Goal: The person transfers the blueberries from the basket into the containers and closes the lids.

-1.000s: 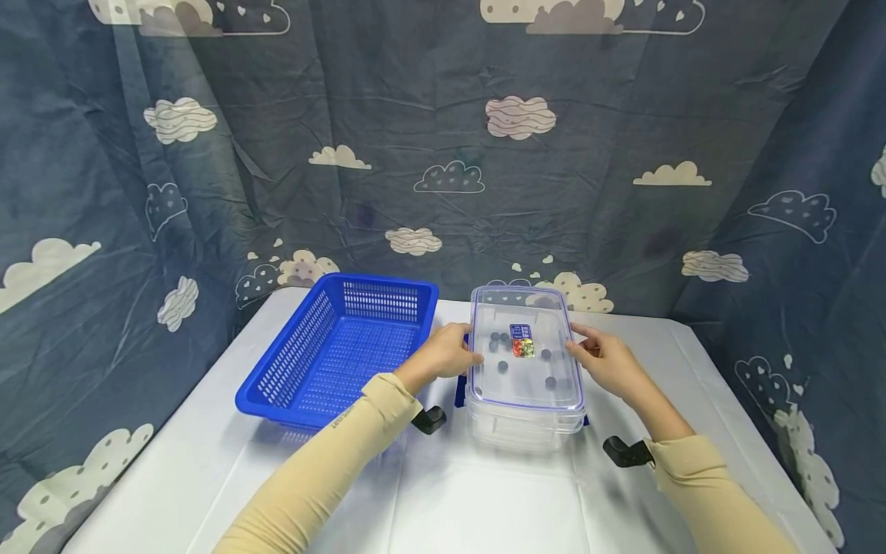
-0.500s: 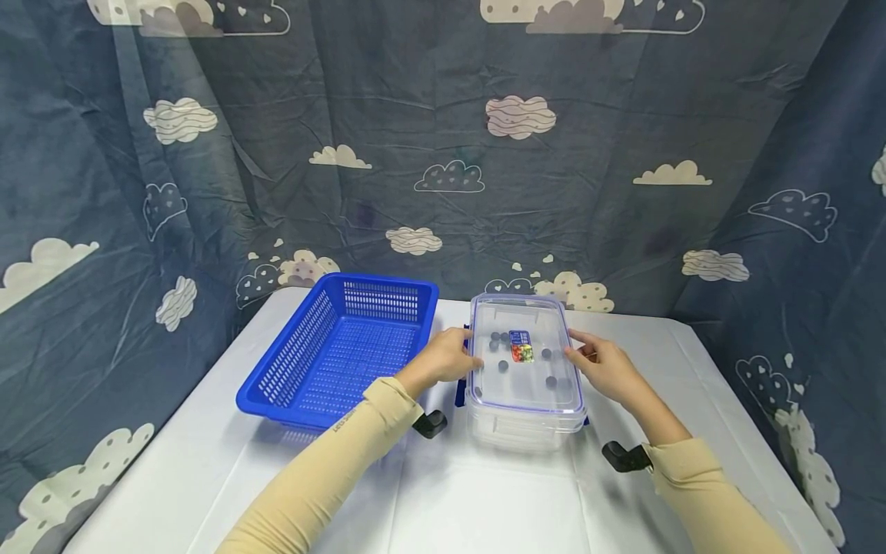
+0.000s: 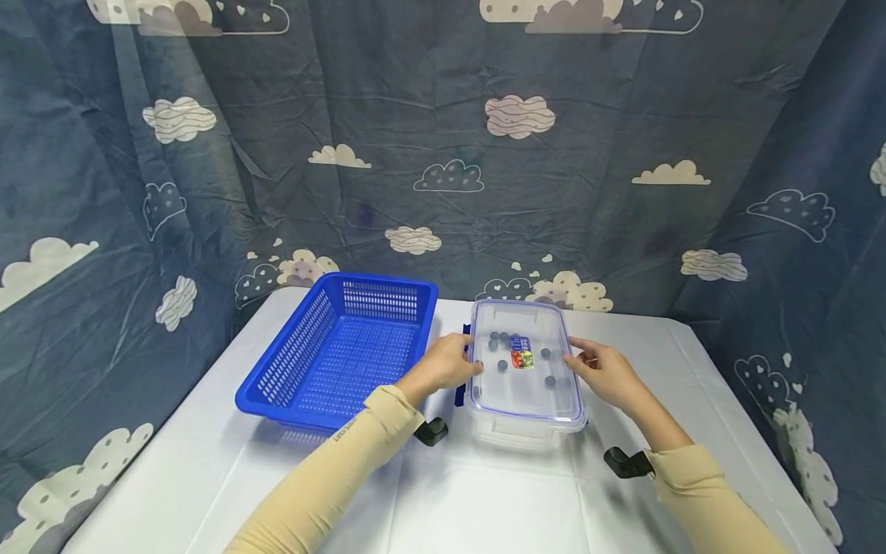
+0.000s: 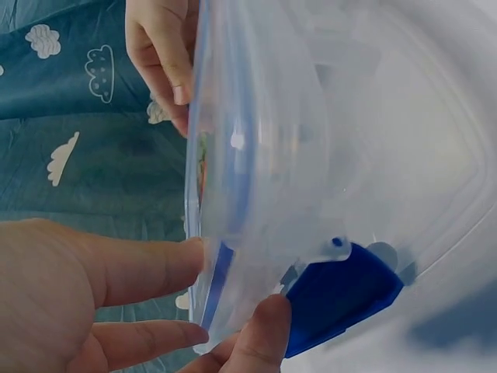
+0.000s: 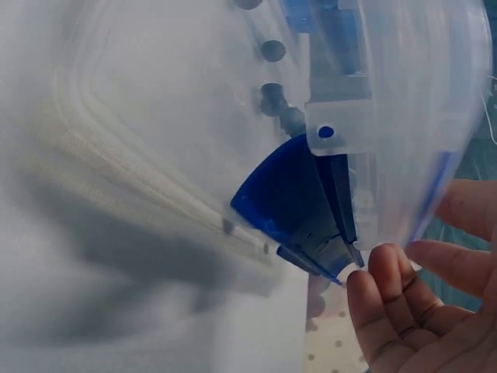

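A clear plastic food container (image 3: 515,440) with several dark round balls (image 3: 502,365) inside stands right of the table's middle. Its clear, blue-rimmed lid (image 3: 529,396) lies over the top and bears a colourful label (image 3: 521,352). My left hand (image 3: 446,362) pinches the lid's left edge, and my right hand (image 3: 609,377) pinches the right edge. A blue side latch (image 4: 342,299) hangs swung outward in the left wrist view, below my fingertips. Another blue latch (image 5: 295,194) hangs outward near my right fingers in the right wrist view.
A blue perforated basket (image 3: 266,412) stands left of the container, close to my left forearm. The white table (image 3: 484,508) ends before a dark cloud-print curtain (image 3: 588,100). Black wrist mounts (image 3: 626,463) hang under both wrists.
The lid has come down and slid a little towards me over the container. Both hands have moved slightly nearer with it. The basket has not moved.
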The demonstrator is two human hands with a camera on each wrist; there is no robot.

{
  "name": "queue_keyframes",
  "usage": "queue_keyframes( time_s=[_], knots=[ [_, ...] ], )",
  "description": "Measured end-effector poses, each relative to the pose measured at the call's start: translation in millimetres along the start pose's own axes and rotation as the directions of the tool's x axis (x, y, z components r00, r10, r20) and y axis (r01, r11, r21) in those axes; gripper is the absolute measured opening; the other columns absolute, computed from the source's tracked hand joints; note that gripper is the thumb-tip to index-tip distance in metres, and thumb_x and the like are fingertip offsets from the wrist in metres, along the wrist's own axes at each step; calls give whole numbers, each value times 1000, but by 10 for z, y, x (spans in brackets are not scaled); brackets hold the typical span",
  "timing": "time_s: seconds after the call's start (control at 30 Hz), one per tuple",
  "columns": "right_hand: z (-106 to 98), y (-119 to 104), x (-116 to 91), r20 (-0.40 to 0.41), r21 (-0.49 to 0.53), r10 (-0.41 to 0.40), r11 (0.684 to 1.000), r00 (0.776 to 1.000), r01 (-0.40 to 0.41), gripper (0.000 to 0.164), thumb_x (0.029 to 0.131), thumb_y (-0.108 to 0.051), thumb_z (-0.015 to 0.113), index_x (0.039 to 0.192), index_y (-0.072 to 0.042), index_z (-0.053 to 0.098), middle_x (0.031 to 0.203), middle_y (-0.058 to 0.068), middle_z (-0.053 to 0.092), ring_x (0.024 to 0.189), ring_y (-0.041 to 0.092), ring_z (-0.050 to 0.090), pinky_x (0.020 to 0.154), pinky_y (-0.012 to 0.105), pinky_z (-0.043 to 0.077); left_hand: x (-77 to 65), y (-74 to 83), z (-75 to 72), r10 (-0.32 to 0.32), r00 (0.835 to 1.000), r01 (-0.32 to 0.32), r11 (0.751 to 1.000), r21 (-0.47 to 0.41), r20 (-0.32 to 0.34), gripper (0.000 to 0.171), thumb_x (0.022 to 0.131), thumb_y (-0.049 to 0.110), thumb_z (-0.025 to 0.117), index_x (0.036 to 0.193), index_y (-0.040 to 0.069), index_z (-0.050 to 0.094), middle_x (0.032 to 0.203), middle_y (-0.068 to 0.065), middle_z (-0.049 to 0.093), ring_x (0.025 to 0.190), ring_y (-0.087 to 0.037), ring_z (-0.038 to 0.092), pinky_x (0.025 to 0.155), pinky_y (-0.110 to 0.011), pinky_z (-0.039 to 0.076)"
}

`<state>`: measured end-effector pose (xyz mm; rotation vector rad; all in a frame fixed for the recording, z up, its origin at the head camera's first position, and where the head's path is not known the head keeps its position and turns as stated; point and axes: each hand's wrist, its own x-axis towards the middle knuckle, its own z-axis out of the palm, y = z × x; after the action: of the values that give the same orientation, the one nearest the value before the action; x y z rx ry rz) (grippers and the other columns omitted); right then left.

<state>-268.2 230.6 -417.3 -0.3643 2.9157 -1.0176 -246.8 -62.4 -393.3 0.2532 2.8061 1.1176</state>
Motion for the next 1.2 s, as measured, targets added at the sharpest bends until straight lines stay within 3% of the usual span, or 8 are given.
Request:
queue_keyframes(
  time_s=[0.23,0.37,0.67,0.83,0.9,1.0,1.13,1.2],
  knots=[
    [-1,26,-18,17,23,3,1000,1000,-3,57,110,-24,62,153,11,49,116,27,69,109,40,68,80,38,60,-17,-11,64,-2,1000,2,999,-33,-15,60,100,11,73,153,-7,53,135,-25,71,120,-32,70,110,-48,58],
    [-21,24,-13,24,26,6,1000,1000,-7,57,110,-24,61,153,12,49,118,30,69,111,42,68,80,38,60,-20,-3,86,-8,1000,8,999,-45,-20,59,102,13,69,155,-7,51,149,-25,63,135,-34,64,118,-48,52],
    [-1,41,-31,40,28,25,999,999,-27,62,112,-31,58,158,8,43,126,33,67,114,43,66,82,41,61,-80,-29,103,-16,999,14,999,-50,-31,59,105,18,65,157,-3,49,155,-27,58,148,-41,53,126,-53,43],
    [17,91,-55,108,80,102,991,989,-111,78,112,-44,54,166,6,26,144,39,58,131,52,61,100,56,60,-99,-90,125,-66,998,64,989,-131,-12,63,106,21,63,162,0,42,157,-28,55,149,-45,49,125,-60,42],
    [15,107,-66,173,133,145,977,974,-169,85,113,-49,50,168,6,16,152,42,50,139,53,56,110,61,56,-101,-101,126,-93,996,94,978,-187,13,66,107,21,61,164,0,36,158,-28,53,148,-45,50,123,-62,44],
    [20,140,-86,271,247,174,938,947,-243,90,114,-53,44,168,8,7,157,43,43,140,50,58,112,54,56,-104,-106,127,-125,989,143,942,-303,77,68,108,19,59,167,1,28,154,-29,55,137,-46,60,110,-63,54],
    [46,196,-105,346,357,174,884,922,-301,92,114,-55,39,167,11,4,158,41,43,127,38,70,101,39,63,-101,-91,128,-156,974,213,882,-422,164,67,110,16,56,167,3,23,146,-28,57,121,-42,68,95,-62,62],
    [51,211,-107,351,379,174,872,920,-309,91,114,-55,39,167,11,4,157,40,45,122,31,73,95,34,64,-93,-79,123,-163,970,229,866,-444,183,64,110,15,55,166,3,25,144,-27,58,119,-41,69,95,-63,62]
  ],
)
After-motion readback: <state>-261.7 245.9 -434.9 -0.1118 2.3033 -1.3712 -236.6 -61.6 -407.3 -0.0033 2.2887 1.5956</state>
